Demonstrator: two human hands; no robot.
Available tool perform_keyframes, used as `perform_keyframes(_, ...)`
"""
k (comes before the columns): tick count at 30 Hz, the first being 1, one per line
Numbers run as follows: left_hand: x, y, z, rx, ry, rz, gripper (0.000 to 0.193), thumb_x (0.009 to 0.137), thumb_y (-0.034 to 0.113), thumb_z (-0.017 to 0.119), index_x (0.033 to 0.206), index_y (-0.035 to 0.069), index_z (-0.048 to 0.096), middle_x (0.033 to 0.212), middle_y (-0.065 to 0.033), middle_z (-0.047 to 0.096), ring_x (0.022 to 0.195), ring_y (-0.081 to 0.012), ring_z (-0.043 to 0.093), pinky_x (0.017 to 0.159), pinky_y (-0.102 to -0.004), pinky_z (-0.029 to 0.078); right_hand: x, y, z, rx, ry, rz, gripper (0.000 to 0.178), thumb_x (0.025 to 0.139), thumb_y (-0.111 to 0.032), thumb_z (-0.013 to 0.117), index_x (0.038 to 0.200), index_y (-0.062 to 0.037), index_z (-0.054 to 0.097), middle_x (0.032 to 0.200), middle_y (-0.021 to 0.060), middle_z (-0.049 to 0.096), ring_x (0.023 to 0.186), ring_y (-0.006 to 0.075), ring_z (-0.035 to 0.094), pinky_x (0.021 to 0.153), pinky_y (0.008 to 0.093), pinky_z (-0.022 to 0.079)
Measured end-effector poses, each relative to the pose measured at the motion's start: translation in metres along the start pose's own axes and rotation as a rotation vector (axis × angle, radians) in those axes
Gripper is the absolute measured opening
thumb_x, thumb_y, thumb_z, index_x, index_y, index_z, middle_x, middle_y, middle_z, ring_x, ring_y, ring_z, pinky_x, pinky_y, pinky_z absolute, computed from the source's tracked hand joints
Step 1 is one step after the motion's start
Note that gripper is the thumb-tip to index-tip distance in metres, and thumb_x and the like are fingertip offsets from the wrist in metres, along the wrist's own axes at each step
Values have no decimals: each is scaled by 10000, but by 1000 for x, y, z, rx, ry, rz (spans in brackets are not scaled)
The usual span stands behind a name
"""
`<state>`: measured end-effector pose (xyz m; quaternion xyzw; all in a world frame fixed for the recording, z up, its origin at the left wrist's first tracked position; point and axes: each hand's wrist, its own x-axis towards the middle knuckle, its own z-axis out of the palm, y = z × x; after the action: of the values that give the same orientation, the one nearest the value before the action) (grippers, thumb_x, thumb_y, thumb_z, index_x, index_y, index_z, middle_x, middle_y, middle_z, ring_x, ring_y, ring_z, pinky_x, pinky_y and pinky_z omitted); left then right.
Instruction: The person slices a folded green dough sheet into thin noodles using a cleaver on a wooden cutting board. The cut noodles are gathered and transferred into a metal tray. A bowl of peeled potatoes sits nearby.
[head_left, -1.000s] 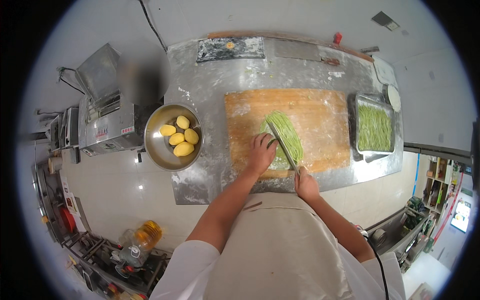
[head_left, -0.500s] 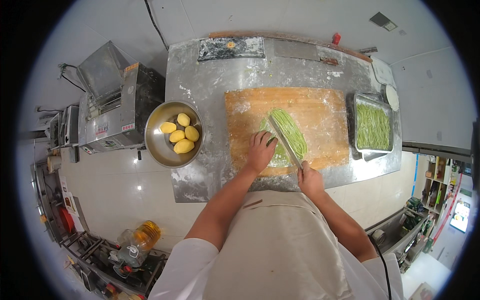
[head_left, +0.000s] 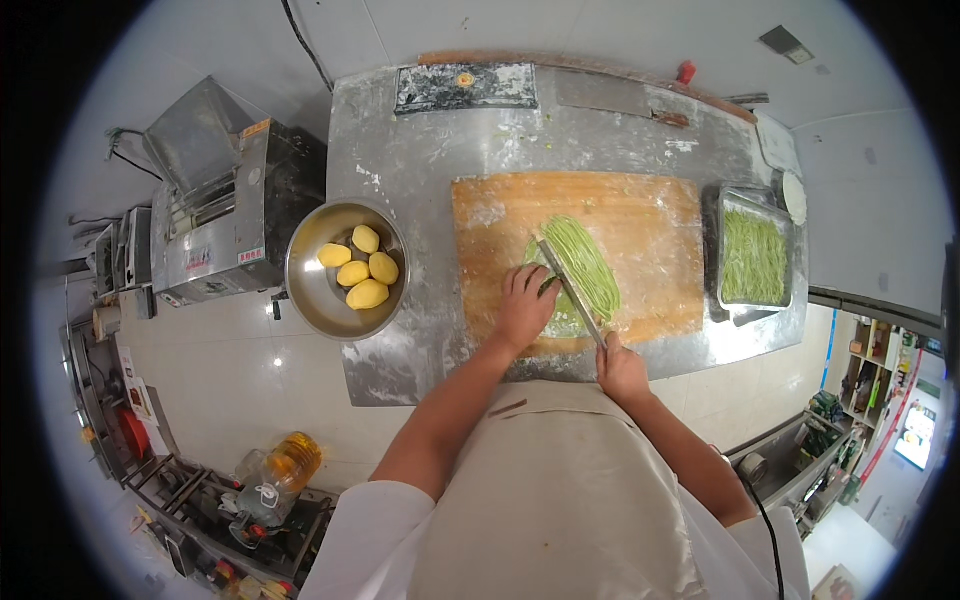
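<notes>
My right hand (head_left: 622, 368) is wrapped round the handle of a long kitchen knife (head_left: 572, 283), whose blade slants away to the far left across green dough. The fingers of my left hand (head_left: 527, 308) are curled and pressed down on a folded green dough sheet (head_left: 566, 322), close along the blade's left side. To the right of the knife lies a bundle of thin green noodles (head_left: 588, 262), cut in long strands. All of this rests on a floured wooden cutting board (head_left: 660, 225). My left hand partly covers the dough sheet.
A steel bowl (head_left: 308, 298) with several peeled potatoes (head_left: 367, 294) stands left of the board. At the right is a metal tray (head_left: 720, 255) of green noodles. The steel table (head_left: 400, 160) carries scattered flour. A steel machine (head_left: 225, 230) stands beyond the bowl.
The view has shifted slightly, so the board and tray appear a little farther right. The knife and both hands keep nearly the same places on the dough.
</notes>
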<state>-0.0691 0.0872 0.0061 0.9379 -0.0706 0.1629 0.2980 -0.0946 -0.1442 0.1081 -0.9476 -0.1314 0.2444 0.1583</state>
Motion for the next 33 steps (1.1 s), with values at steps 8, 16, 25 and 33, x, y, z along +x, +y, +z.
perform_keyframes(8,-3,-2,4,15,-36,-6,292,831,124,732,1123,129,729,1255,-97,608,1303,-318,504,1147,-537,379,27,-14,11,-16,-9,30,243,1026,-221,576,1100,-9,483,722,265,680,682,470,690,625,573,552)
perform_keyframes(16,-1,2,5,27,43,8,301,834,127,751,1134,129,732,1275,-95,604,1298,-338,510,1114,-526,403,32,-8,9,8,93,-57,209,1017,-213,594,1060,-40,486,689,263,660,670,484,678,618,582,538)
perform_keyframes(25,-4,4,2,32,56,7,280,840,132,754,1120,127,743,1235,-100,627,1272,-320,539,1109,-520,417,-3,-4,7,20,3,56,227,1005,-202,593,1096,-22,490,775,285,692,726,479,698,671,578,565)
perform_keyframes(33,-8,4,1,44,63,11,299,827,124,750,1126,144,748,1248,-102,621,1275,-327,535,1126,-521,408,4,7,14,38,137,-42,190,1000,-170,593,1046,-18,488,739,281,676,689,479,688,638,569,561)
